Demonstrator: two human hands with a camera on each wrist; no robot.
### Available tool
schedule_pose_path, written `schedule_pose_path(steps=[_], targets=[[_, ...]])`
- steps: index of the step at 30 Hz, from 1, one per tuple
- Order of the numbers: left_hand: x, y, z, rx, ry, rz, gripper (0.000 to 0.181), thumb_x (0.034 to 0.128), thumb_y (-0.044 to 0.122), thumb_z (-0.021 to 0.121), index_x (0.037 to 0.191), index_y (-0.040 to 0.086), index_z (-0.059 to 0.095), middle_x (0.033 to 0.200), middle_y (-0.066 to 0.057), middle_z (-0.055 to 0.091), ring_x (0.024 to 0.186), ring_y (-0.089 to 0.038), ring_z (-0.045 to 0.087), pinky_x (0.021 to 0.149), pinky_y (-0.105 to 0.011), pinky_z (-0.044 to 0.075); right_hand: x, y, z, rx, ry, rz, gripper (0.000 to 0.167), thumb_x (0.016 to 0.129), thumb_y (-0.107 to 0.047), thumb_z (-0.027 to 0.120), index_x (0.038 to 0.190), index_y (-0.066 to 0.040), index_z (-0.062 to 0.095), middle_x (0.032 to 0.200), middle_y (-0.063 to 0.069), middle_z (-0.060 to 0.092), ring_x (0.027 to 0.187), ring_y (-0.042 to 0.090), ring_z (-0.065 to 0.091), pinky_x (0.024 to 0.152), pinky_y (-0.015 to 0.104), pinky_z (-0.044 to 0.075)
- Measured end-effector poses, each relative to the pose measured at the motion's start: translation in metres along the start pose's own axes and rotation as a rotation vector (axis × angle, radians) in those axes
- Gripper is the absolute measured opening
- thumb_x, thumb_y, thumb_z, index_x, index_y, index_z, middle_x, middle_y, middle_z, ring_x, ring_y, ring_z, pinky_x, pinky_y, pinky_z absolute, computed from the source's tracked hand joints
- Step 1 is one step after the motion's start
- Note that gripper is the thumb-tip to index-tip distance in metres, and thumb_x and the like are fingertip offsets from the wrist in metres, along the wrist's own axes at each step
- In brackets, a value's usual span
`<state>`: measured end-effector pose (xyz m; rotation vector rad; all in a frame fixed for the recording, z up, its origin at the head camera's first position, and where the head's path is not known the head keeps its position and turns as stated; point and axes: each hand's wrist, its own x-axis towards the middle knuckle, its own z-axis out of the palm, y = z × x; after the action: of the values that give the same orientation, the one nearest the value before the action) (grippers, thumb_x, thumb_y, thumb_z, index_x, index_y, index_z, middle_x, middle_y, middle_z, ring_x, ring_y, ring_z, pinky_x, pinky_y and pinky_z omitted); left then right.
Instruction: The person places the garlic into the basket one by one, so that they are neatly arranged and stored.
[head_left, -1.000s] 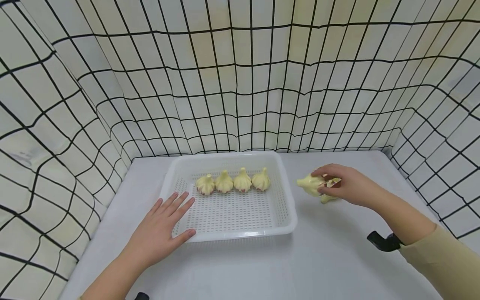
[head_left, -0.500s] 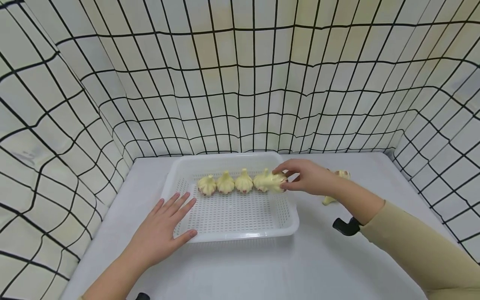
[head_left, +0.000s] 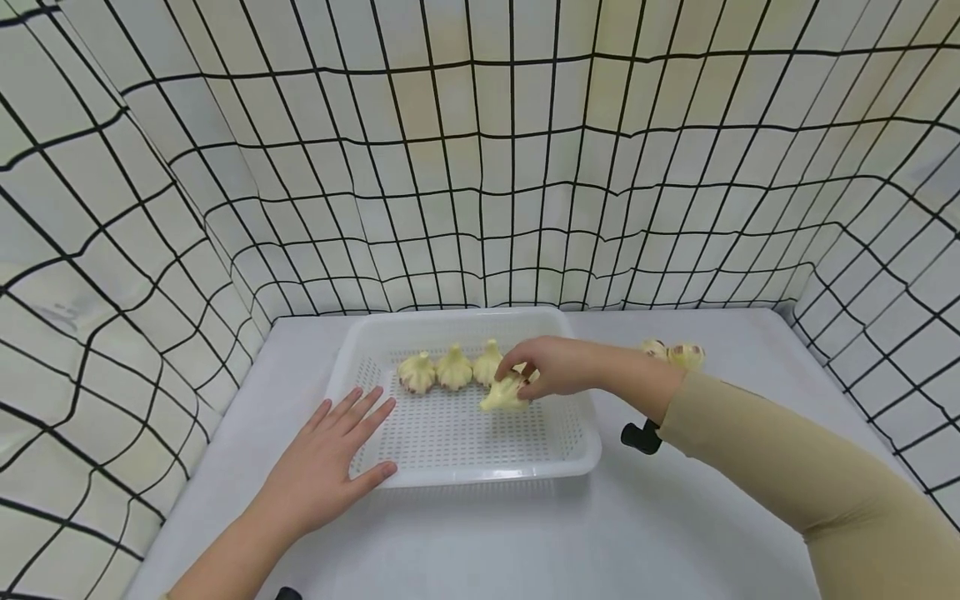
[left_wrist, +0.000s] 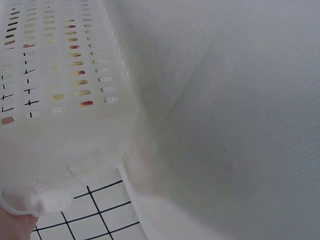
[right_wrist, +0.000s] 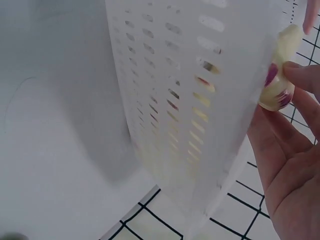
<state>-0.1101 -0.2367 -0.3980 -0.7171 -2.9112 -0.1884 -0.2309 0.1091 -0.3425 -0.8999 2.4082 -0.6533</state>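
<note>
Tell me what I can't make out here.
Head view: part of the held garlic, under the right hand.
Head view: loose garlic, partly behind the right arm.
Left wrist view: the left hand, partly cut off by the edge.
Both wrist views: tray garlic, mostly behind the slotted wall.

Black netting [head_left: 512, 132] lines pale walls [head_left: 530, 158] around a white table [head_left: 465, 533].

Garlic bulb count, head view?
6 clearly visible: three garlic bulbs in the white perforated basket, one bulb in the right hand, two bulbs on the table. That hand and forearm may hide more.
</note>
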Motion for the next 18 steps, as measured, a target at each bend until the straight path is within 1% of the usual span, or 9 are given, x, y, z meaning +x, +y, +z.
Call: schedule_pose_path(steps=[4,9,15,18], targets=[[-0.001,0.0,0.001,0.002,0.009,0.005,0.078,0.0915,0.06,0.059,0.155,0.021,0.037,0.161,-0.003,0.03,0.148,-0.033,0.025,0.118,-0.058,0.019,0.009,0.0,0.005,-0.034,-0.049,0.01,0.033,0.09,-0.012,0.073,0.121,-0.024,0.069,0.122,-0.007,0.062,0.108,0.012,0.06,0.083,0.025,0.054],[-0.004,-0.001,0.003,-0.001,0.019,0.0,0.078,0.0907,0.06,0.06,0.155,0.022,0.037,0.16,-0.003,0.031,0.147,-0.033,0.026,0.117,-0.057,0.02,0.02,0.005,0.015,-0.108,-0.102,0.053,0.032,0.091,-0.015,0.072,0.12,-0.028,0.069,0.115,-0.011,0.062,0.099,0.008,0.059,0.082,0.024,0.053],[-0.002,-0.001,0.002,0.0,0.041,0.01,0.078,0.0906,0.059,0.061,0.154,0.022,0.038,0.16,-0.004,0.033,0.147,-0.033,0.027,0.116,-0.057,0.021,0.027,0.006,0.023,-0.144,-0.168,0.072,0.034,0.09,-0.008,0.067,0.117,-0.029,0.07,0.119,-0.01,0.062,0.097,0.009,0.058,0.083,0.025,0.052],[-0.001,0.0,0.002,-0.003,0.036,0.008,0.077,0.091,0.059,0.06,0.154,0.022,0.038,0.16,-0.004,0.033,0.147,-0.033,0.027,0.117,-0.057,0.02,0.031,0.005,0.023,-0.139,-0.191,0.077,0.037,0.089,-0.004,0.065,0.116,-0.029,0.07,0.12,-0.009,0.061,0.096,0.01,0.057,0.082,0.026,0.051]])
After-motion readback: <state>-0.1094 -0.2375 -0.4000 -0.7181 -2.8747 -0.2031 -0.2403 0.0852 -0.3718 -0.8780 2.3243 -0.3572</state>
